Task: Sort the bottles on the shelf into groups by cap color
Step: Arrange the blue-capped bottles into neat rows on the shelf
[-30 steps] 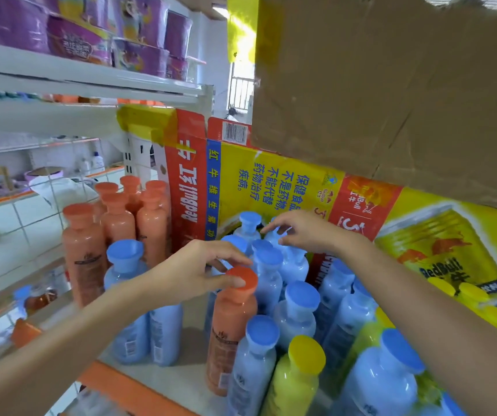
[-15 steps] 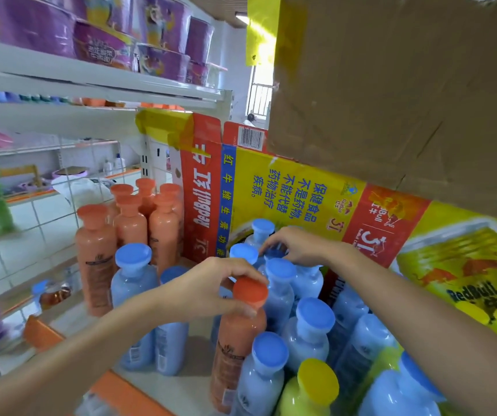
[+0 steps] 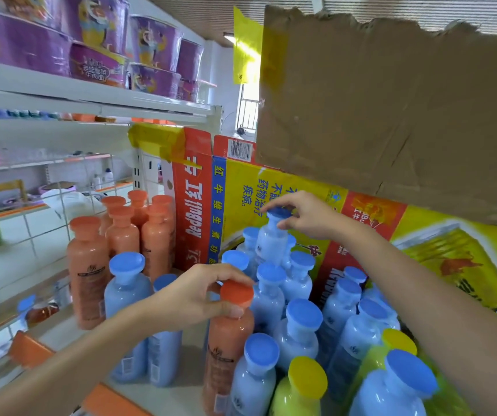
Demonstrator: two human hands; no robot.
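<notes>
Orange bottle (image 3: 230, 349) neck hidden under left hand (image 3: 193, 295); blue bottle (image 3: 271, 246), right hand (image 3: 308, 217).

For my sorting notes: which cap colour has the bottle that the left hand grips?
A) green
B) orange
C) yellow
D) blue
B: the left hand grips the orange-capped bottle by its cap, while the right hand pinches the raised blue-capped bottle.
</notes>
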